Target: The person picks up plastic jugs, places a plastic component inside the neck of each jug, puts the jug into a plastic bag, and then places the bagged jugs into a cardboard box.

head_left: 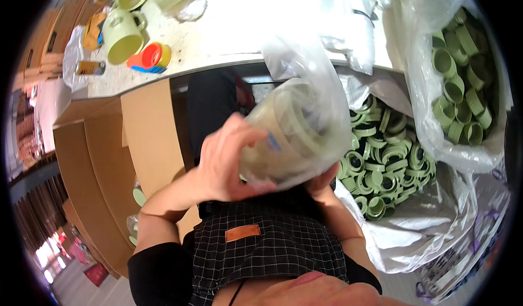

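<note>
A pale green jug point(280, 123) in a see-through plastic bag point(332, 96) is held tilted above my lap. My left hand point(223, 161) grips its left side, the fingers curled round the bagged wall. From below on the right, my right hand point(322, 182) supports the bag, its fingers mostly hidden behind it. The loose top of the bag spreads upward past the jug toward the table edge. A small blue mark shows on the jug's side.
An open cardboard box point(101, 180) stands at my left, with bagged green pieces inside. Green lids point(381, 164) fill a white sack on the right, beside a plastic-lined bin of green cups point(455, 91). On the white table point(234, 28) are a green pitcher point(122, 36) and tape rolls point(152, 57).
</note>
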Action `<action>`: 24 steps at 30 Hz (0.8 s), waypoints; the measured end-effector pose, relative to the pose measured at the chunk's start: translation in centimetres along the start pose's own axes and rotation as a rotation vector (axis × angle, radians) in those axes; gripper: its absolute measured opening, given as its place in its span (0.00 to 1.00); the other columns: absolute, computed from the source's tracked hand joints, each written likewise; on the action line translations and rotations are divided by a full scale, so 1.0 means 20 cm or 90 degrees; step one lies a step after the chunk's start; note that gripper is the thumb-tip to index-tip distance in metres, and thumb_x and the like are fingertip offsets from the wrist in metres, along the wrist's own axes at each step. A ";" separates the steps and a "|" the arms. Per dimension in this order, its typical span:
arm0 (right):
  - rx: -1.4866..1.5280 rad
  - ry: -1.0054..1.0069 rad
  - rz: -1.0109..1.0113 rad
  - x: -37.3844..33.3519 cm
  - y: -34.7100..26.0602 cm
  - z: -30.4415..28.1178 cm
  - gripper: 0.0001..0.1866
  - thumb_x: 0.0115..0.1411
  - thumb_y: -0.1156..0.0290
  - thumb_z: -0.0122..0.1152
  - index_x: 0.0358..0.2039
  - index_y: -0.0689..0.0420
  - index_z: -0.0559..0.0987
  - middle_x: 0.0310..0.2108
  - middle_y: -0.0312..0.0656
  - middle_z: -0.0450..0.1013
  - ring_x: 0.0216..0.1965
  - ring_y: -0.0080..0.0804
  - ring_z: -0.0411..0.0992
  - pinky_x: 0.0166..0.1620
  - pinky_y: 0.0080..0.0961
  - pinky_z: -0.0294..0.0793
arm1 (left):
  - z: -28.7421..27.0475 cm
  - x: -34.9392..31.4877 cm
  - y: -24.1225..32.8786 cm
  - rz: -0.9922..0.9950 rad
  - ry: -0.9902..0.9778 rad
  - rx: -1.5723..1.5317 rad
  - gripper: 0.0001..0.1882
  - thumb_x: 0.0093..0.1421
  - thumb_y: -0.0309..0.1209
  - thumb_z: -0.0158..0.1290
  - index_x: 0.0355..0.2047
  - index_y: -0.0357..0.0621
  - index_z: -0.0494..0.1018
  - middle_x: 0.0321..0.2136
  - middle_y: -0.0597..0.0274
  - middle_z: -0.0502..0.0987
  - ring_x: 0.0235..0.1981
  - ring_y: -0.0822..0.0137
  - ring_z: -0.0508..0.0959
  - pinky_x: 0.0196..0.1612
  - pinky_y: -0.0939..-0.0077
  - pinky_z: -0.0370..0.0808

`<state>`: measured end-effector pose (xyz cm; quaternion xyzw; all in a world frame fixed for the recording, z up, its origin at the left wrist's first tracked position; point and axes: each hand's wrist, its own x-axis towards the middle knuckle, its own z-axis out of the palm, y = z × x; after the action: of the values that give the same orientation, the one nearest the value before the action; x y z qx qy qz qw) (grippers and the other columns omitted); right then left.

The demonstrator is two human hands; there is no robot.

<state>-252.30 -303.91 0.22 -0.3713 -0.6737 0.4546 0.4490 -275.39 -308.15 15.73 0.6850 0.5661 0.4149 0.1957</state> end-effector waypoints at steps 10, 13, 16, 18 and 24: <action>-0.025 -0.710 -0.059 0.15 -0.35 0.51 0.35 0.50 0.68 0.71 0.55 0.65 0.65 0.41 0.59 0.74 0.48 0.55 0.72 0.51 0.39 0.72 | -0.02 -0.81 -0.20 -0.429 0.530 0.115 0.24 0.64 0.34 0.48 0.57 0.35 0.63 0.51 0.45 0.70 0.53 0.50 0.71 0.55 0.61 0.68; 0.165 -0.865 -0.069 0.16 -0.65 0.72 0.40 0.47 0.73 0.73 0.59 0.65 0.62 0.47 0.52 0.73 0.45 0.45 0.76 0.48 0.34 0.75 | -0.51 -1.15 -0.16 -0.469 0.653 0.186 0.27 0.66 0.38 0.47 0.61 0.36 0.61 0.55 0.49 0.69 0.56 0.57 0.70 0.59 0.63 0.68; 0.274 -0.913 -0.085 0.06 -0.71 0.84 0.40 0.48 0.78 0.70 0.60 0.61 0.62 0.48 0.48 0.74 0.43 0.39 0.76 0.49 0.30 0.75 | -0.98 -1.47 -0.08 -0.528 0.844 -0.250 0.24 0.67 0.40 0.45 0.59 0.39 0.65 0.54 0.50 0.72 0.52 0.59 0.75 0.55 0.64 0.74; 0.242 -0.902 0.017 0.03 -0.65 0.85 0.38 0.48 0.79 0.69 0.60 0.60 0.63 0.48 0.48 0.74 0.44 0.37 0.76 0.49 0.30 0.75 | -1.11 -1.56 -0.18 -0.654 0.834 -0.335 0.24 0.66 0.42 0.46 0.57 0.39 0.68 0.51 0.50 0.74 0.50 0.59 0.77 0.53 0.63 0.76; 0.039 -0.835 0.153 0.02 -0.51 0.61 0.29 0.54 0.81 0.62 0.57 0.60 0.66 0.48 0.47 0.74 0.44 0.36 0.76 0.49 0.30 0.75 | -1.07 -1.75 -0.62 -1.053 0.631 -0.415 0.25 0.64 0.47 0.50 0.51 0.39 0.73 0.46 0.50 0.78 0.46 0.61 0.80 0.47 0.61 0.79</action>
<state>-264.87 -310.01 7.67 -0.0777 -0.7477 0.6522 -0.0972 -300.33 -341.83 6.81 -0.2571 0.7388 0.5208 0.3417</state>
